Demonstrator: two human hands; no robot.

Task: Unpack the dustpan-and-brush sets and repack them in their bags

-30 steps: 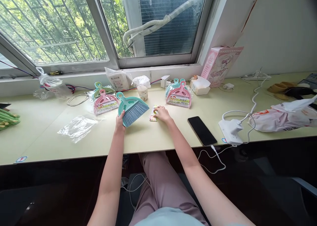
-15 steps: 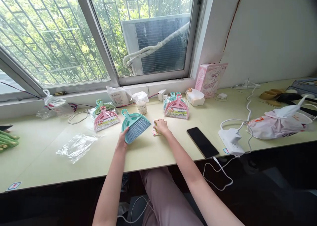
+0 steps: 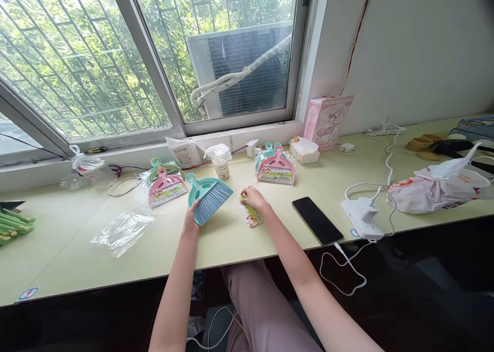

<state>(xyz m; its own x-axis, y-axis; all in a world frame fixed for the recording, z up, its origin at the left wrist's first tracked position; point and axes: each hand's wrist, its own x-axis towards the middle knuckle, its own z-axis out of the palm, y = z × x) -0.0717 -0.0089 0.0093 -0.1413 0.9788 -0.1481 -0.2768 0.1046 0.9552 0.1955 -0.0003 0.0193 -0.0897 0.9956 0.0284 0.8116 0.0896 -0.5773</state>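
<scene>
My left hand (image 3: 191, 219) grips the near edge of a teal mini brush and dustpan set (image 3: 207, 196), tilted up off the pale table (image 3: 216, 241). My right hand (image 3: 252, 198) pinches a small printed card label (image 3: 252, 216), lifting it slightly above the table just right of the brush. A pink packaged set (image 3: 166, 187) with a green one behind lies left of the brush. Another packaged pink and teal set (image 3: 275, 165) lies beyond my right hand.
An empty clear plastic bag (image 3: 122, 229) lies at the left. A black phone (image 3: 317, 220) on a white cable, a white power strip (image 3: 363, 211) and a full plastic bag (image 3: 437, 188) lie to the right. A pink box (image 3: 327, 121) and tissue packs line the window sill.
My right hand has picked the card label up from flat on the table and drawn it nearer to me. The left hand still holds the teal brush set; the view tilted up.
</scene>
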